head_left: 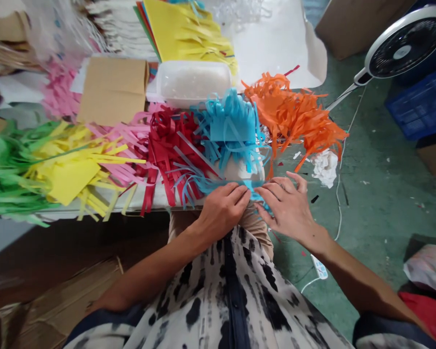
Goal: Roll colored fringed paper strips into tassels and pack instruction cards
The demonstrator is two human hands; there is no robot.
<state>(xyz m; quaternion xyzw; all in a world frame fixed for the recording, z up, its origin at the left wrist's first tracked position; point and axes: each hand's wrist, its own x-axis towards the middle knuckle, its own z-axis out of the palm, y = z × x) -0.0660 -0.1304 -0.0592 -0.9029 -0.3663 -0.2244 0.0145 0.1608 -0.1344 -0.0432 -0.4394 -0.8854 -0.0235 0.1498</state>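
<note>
My left hand [221, 211] and my right hand [287, 203] meet over my lap, both on a band of blue paper fringe [240, 186]. The left fingers press down on the strips. The right thumb and fingertips seem to pinch the band's end, with the little finger lifted. The blue fringe [232, 126] fans out across the table just beyond them. A red paper fringe [170, 155] lies on its left, and an orange paper fringe [290, 111] on its right. Pink [119, 145], yellow [72, 179] and green [7, 169] fringes continue leftward.
A plastic tub [192, 82], a cardboard piece [112, 89] and a yellow paper sheet [181, 29] lie beyond the fringes. To the right, a crumpled white paper [325, 167], a white cable [337, 194], a fan [403, 43] and a blue crate [421, 102] sit near the green floor [385, 203].
</note>
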